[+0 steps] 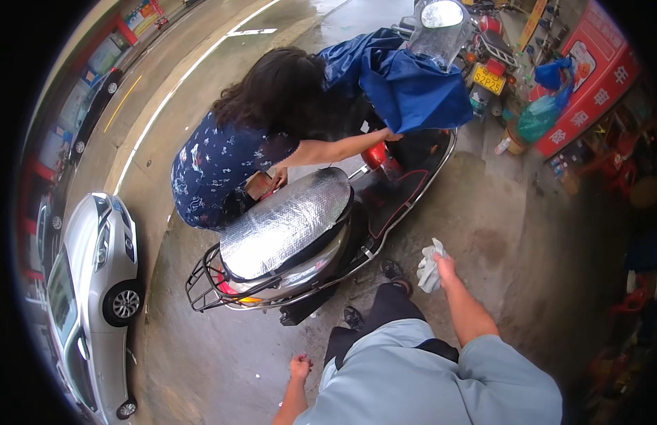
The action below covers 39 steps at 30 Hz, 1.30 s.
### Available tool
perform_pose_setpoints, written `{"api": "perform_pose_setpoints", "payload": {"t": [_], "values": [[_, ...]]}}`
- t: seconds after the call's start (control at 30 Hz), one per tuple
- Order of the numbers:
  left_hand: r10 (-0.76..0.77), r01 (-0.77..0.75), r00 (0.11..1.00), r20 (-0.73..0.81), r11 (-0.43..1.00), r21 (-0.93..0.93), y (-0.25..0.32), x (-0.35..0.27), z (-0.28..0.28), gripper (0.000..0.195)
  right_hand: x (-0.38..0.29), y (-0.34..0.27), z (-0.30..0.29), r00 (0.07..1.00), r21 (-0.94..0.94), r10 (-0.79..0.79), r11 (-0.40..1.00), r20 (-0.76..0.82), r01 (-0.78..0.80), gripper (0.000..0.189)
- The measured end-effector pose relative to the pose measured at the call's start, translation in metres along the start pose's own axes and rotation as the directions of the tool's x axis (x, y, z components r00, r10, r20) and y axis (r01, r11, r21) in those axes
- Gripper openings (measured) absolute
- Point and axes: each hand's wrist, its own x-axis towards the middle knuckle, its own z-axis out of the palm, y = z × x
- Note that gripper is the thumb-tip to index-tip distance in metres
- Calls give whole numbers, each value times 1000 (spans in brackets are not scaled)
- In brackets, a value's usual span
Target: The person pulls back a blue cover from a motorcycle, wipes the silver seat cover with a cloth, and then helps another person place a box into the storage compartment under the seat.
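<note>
My right hand (446,270) grips a crumpled whitish cloth (429,268), possibly a pair of gloves, out in front of me. Low beside my body, my left hand (302,366) hangs with curled fingers and nothing visible in it. Before me stands an electric scooter (312,268) with a silver bubble-foil cover (291,226) over its seat and a black wire rear rack (203,279). Blue waterproof fabric (413,87) drapes its front end. Across the scooter, another person (238,143) bends over it, one arm stretched towards a red part (379,156) near the footboard.
A silver car (92,297) is parked at the left, beside the road. Ahead at the right stand a motorcycle (490,58) with a yellow plate, a green plastic bag (541,118) and a red sign panel (588,101) bearing writing. The concrete ground (211,366) looks damp.
</note>
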Motion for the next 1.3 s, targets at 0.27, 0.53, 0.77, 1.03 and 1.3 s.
{"api": "perform_pose_setpoints", "payload": {"t": [0.27,0.53,0.77,1.03,1.3], "values": [[-78,73,997,-28,984,-161,80,-24,70,33,84,-25,30,981,-89,53,995,189,-37,34],[93,-78,991,94,985,-154,217,-73,181,33,175,-29,37,981,-157,67,987,181,-38,33],[31,-16,996,88,986,-166,219,-89,195,30,186,-47,55,984,-150,116,984,135,-95,43],[-138,131,990,-21,968,-212,163,-92,176,30,215,-20,46,962,-106,141,987,233,-119,41],[-94,91,996,-1,968,-233,177,-87,186,33,206,-42,67,939,-57,218,976,265,-211,40]]}}
